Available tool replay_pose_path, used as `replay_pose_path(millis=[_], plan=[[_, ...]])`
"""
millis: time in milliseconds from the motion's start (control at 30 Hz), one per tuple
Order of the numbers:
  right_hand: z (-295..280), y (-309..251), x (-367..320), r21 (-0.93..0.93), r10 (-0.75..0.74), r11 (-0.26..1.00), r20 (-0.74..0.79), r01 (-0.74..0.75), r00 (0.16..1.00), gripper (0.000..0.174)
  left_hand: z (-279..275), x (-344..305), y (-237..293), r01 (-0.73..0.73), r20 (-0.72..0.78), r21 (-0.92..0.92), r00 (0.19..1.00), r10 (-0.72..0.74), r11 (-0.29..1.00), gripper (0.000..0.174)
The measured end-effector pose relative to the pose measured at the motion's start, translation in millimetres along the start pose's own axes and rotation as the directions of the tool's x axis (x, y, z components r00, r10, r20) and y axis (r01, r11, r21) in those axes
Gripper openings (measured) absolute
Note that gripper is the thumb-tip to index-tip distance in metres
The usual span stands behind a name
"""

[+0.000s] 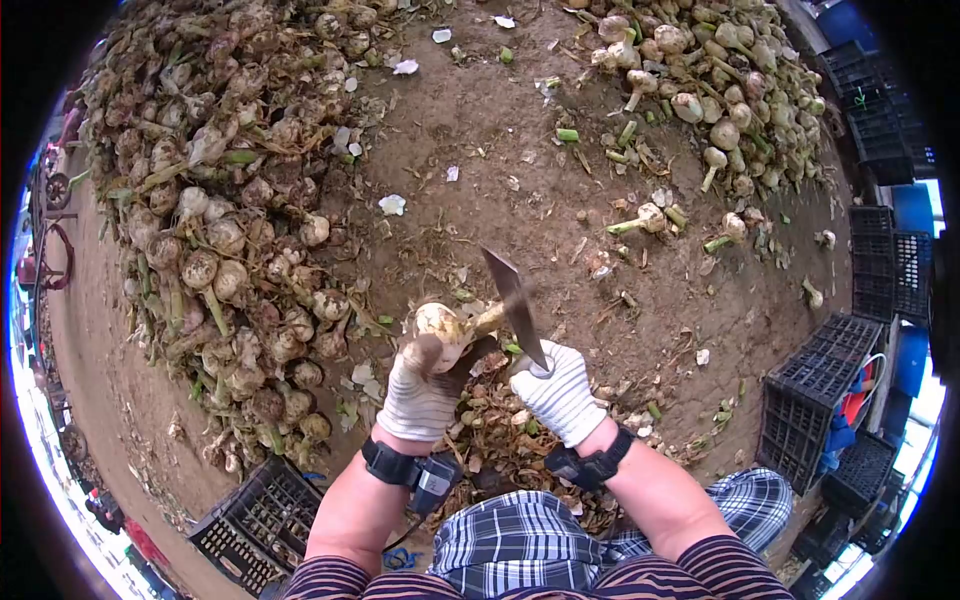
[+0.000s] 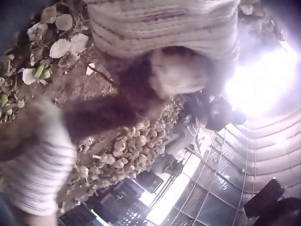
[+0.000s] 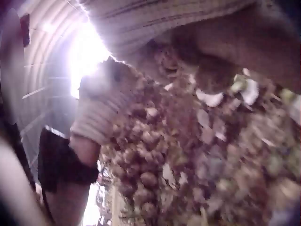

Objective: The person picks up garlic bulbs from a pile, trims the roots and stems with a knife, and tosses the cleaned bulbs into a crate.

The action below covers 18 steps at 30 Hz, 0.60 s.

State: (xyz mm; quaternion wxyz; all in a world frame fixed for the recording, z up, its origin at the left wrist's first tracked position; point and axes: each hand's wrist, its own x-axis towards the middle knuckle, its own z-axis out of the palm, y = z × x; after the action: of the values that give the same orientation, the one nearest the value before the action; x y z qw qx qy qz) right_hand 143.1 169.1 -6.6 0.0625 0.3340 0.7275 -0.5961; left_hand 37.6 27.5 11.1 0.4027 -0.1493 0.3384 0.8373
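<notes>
In the head view my gloved left hand [image 1: 415, 395] holds a pale garlic bulb [image 1: 440, 322], its short stem [image 1: 490, 320] pointing right. My gloved right hand [image 1: 558, 390] grips a knife, its broad dark blade [image 1: 517, 305] standing up across the stem's end. The handle is hidden inside the fist. Both hands are close together above a heap of peelings [image 1: 505, 430]. Motion blurs the wrist views: the left glove [image 2: 164, 28] fills the top of one, with the right glove [image 2: 40, 165] at lower left.
A large pile of garlic bulbs [image 1: 225, 235] lies on the left and a smaller pile [image 1: 735, 95] at the upper right. Loose bulbs and stem pieces dot the dirt floor [image 1: 450, 130]. Black crates stand at lower left [image 1: 262, 515] and along the right [image 1: 815, 385].
</notes>
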Motion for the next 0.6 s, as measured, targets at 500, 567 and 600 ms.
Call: replay_pose_path(millis=[500,567,600], plan=[[-57,63,-10,0.197,0.361,0.918,-0.049,-0.345,0.931,0.01,-63,46,111,0.422,0.0,0.34,0.894,0.449,-0.84,0.094],[-55,60,-13,0.311,0.412,0.872,-0.049,-0.378,0.91,0.009,-110,39,116,0.287,0.072,0.22,0.948,0.309,-0.932,0.087],[-52,63,-11,0.254,0.382,0.899,-0.054,-0.358,0.922,0.007,-107,37,113,0.252,0.108,0.261,0.952,0.287,-0.932,0.083]])
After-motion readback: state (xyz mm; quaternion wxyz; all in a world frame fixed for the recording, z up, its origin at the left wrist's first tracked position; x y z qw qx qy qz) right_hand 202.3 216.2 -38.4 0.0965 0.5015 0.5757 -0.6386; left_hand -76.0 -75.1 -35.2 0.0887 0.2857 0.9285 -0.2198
